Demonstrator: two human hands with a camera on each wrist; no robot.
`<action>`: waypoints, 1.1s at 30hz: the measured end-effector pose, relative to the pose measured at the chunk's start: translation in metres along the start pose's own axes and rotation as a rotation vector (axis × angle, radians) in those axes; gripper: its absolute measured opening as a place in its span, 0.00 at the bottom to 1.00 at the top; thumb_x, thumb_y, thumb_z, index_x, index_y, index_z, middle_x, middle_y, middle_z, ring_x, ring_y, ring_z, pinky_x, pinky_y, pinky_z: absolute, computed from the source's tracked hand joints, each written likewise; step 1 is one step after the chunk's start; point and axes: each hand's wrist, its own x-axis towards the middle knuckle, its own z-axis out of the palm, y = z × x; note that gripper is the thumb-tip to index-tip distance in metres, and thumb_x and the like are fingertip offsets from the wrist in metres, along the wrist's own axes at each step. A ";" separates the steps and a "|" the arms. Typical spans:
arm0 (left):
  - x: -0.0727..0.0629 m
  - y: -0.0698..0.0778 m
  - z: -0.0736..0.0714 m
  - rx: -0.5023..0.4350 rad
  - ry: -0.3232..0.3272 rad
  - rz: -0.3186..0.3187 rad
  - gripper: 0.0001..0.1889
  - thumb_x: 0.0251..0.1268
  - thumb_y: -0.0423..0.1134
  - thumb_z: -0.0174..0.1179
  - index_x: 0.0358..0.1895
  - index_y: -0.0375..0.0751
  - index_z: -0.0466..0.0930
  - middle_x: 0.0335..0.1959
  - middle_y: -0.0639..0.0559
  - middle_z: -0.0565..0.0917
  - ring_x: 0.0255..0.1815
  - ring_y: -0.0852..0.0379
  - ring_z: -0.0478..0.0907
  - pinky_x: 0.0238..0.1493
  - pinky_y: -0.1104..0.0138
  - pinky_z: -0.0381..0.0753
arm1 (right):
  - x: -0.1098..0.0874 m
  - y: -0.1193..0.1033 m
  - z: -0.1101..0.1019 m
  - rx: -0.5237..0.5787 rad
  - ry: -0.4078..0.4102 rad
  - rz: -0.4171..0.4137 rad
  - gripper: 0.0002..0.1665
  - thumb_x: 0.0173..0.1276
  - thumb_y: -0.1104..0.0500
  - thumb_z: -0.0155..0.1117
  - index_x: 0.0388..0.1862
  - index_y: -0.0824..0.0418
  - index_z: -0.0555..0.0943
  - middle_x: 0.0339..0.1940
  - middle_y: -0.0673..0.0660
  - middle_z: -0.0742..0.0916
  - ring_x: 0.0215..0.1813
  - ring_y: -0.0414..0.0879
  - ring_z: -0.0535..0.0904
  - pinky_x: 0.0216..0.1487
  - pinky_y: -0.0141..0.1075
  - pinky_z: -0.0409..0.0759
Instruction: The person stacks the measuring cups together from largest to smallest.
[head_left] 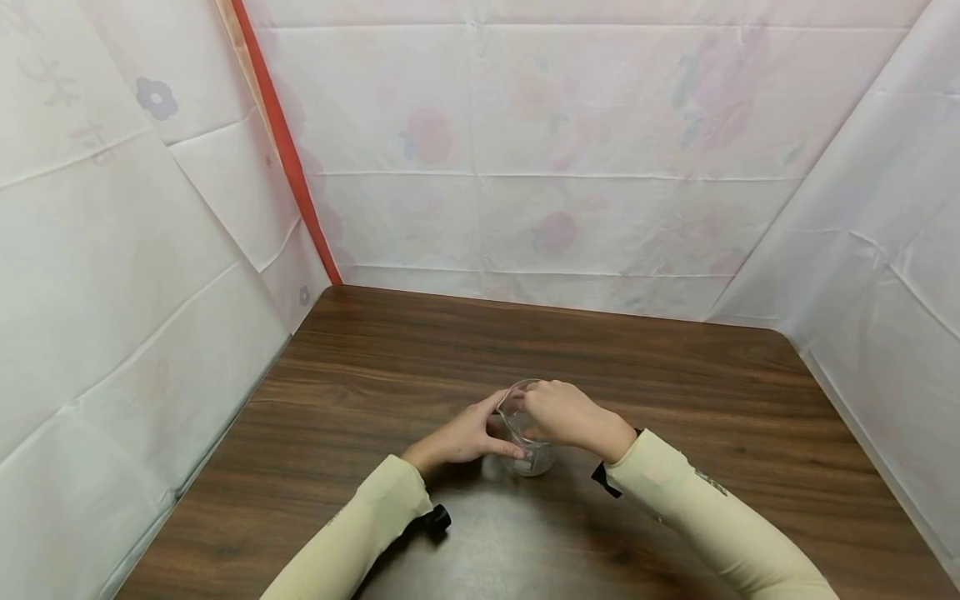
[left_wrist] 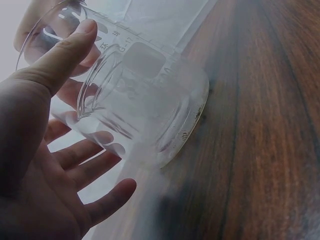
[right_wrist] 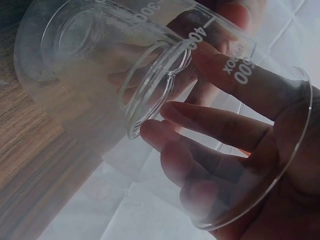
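A large clear glass beaker [head_left: 534, 463] with white graduation marks stands on the wooden table, tilted a little. My left hand [head_left: 468, 432] holds it from the left, thumb on the near wall and fingers round the far side. In the left wrist view its little finger sticks out free of the glass. Inside the large beaker sits a smaller clear glass beaker [left_wrist: 137, 97], its base close to the bottom. My right hand [head_left: 566, 412] reaches in through the wide mouth. In the right wrist view its thumb and fingertips grip at the smaller beaker's rim [right_wrist: 134, 127].
The dark wood table [head_left: 420, 342] extends around the beakers. White patterned sheets [head_left: 555, 150] hang behind it and on both sides, with a red strip [head_left: 288, 150] at the back left corner. Straps with black fittings [head_left: 437, 520] show at the wrists.
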 end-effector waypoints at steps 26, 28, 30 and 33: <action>0.000 -0.001 -0.001 0.004 -0.006 -0.002 0.53 0.55 0.57 0.70 0.79 0.52 0.45 0.77 0.52 0.60 0.63 0.47 0.76 0.64 0.52 0.74 | -0.004 0.009 -0.001 0.185 0.084 -0.079 0.13 0.61 0.57 0.72 0.45 0.56 0.88 0.41 0.54 0.89 0.37 0.44 0.83 0.34 0.34 0.79; 0.000 0.000 -0.001 0.007 -0.009 -0.007 0.54 0.55 0.57 0.69 0.79 0.51 0.45 0.77 0.52 0.59 0.63 0.46 0.76 0.64 0.52 0.74 | -0.004 0.010 -0.001 0.195 0.096 -0.082 0.12 0.61 0.56 0.72 0.45 0.54 0.88 0.41 0.52 0.89 0.36 0.43 0.82 0.33 0.31 0.78; -0.001 0.000 -0.001 0.010 -0.010 -0.007 0.54 0.55 0.58 0.69 0.79 0.51 0.44 0.77 0.52 0.59 0.63 0.46 0.76 0.64 0.51 0.74 | -0.004 0.010 0.000 0.210 0.105 -0.084 0.12 0.61 0.56 0.72 0.44 0.53 0.87 0.42 0.51 0.89 0.36 0.42 0.82 0.32 0.30 0.77; 0.000 0.000 -0.001 0.012 -0.010 0.000 0.53 0.55 0.58 0.69 0.79 0.52 0.45 0.77 0.53 0.59 0.65 0.46 0.74 0.65 0.52 0.74 | -0.004 0.011 0.000 0.225 0.117 -0.091 0.11 0.61 0.56 0.72 0.44 0.52 0.87 0.43 0.49 0.89 0.37 0.42 0.82 0.33 0.30 0.77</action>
